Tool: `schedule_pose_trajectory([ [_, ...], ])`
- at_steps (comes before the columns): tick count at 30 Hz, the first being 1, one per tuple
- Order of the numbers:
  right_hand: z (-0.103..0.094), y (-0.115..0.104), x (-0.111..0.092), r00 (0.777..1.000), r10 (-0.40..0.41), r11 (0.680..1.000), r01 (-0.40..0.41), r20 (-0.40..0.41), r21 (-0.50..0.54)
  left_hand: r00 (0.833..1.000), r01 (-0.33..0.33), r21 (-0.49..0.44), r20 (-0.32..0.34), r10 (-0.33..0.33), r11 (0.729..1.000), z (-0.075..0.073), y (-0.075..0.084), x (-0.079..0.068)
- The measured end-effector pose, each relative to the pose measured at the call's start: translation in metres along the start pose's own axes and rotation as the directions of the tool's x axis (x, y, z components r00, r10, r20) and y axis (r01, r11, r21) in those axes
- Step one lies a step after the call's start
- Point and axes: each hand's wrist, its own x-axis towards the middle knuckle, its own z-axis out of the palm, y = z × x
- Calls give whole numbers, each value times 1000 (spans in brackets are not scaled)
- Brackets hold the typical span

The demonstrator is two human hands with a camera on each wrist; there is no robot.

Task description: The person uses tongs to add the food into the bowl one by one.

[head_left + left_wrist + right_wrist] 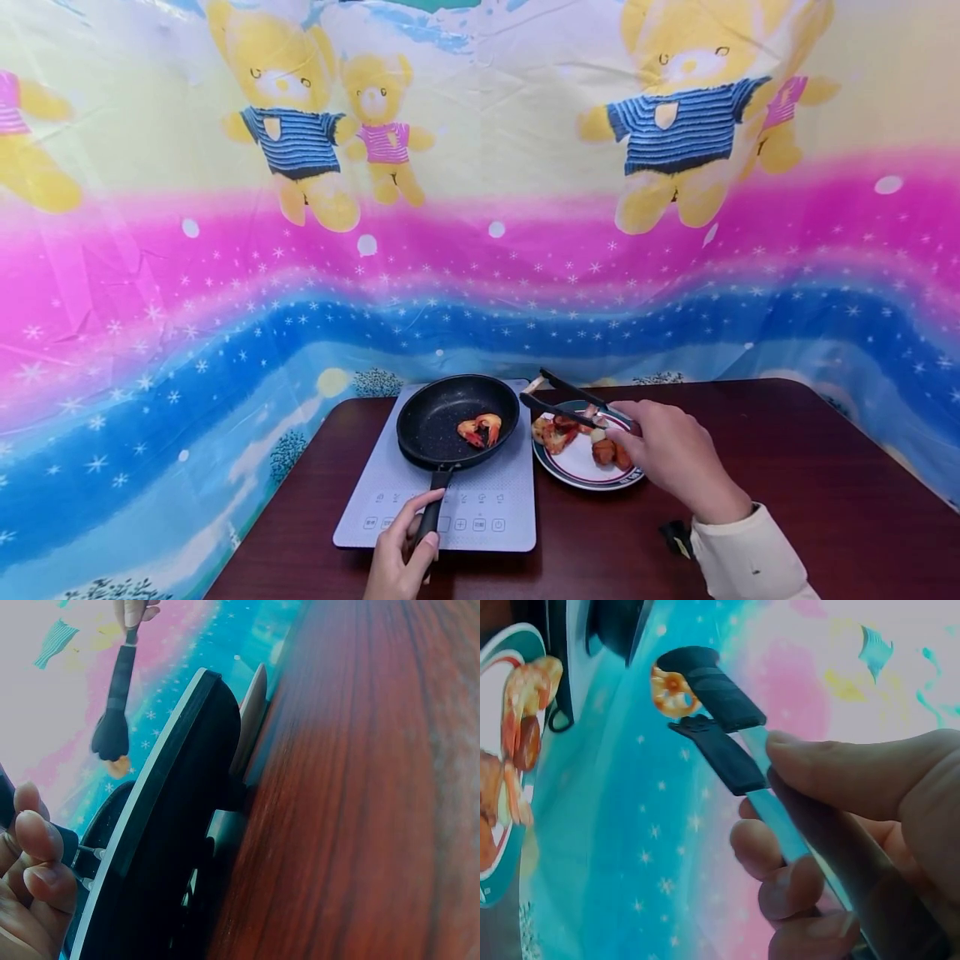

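My left hand (403,546) grips the handle (431,508) of a black frying pan (431,425), fingers and thumb curled around it. An orange-red shrimp (482,429) lies in the right part of the pan. My right hand (667,446) holds black-tipped tongs (731,705) with metal arms, raised above the gap between pan and plate. Between the tong tips is a lotus root slice (667,694), orange with holes. Below the tongs and to the right, a plate (577,471) with a dark patterned rim carries shrimp (557,437) and browned chunks (604,452).
The pan sits on a white induction cooktop (360,512) with touch buttons along its front. Both cooktop and plate stand on a dark reddish-brown table (795,458). A bear-printed cloth (480,275) hangs close behind the table's back edge and along the sides.
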Motion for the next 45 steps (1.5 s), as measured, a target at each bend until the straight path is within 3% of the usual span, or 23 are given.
schedule_pose_trajectory([
  [8,20,-26,-2,995,-97,995,98,-21,13,1000,10,-1,19,-10,1000,-1,0,0],
  [16,37,-43,-5,990,-140,989,141,25,-36,1000,-20,-2,2,20,1000,-1,-1,0],
  [23,41,-47,-7,985,-169,985,170,21,-38,999,-42,-4,-14,42,999,0,-1,0],
  [35,44,-50,-10,980,-198,978,195,28,71,999,-52,-5,-19,51,999,0,-1,-1],
  [45,46,-50,-11,970,-203,973,186,130,134,1000,-19,2,8,19,1000,-1,0,0],
])
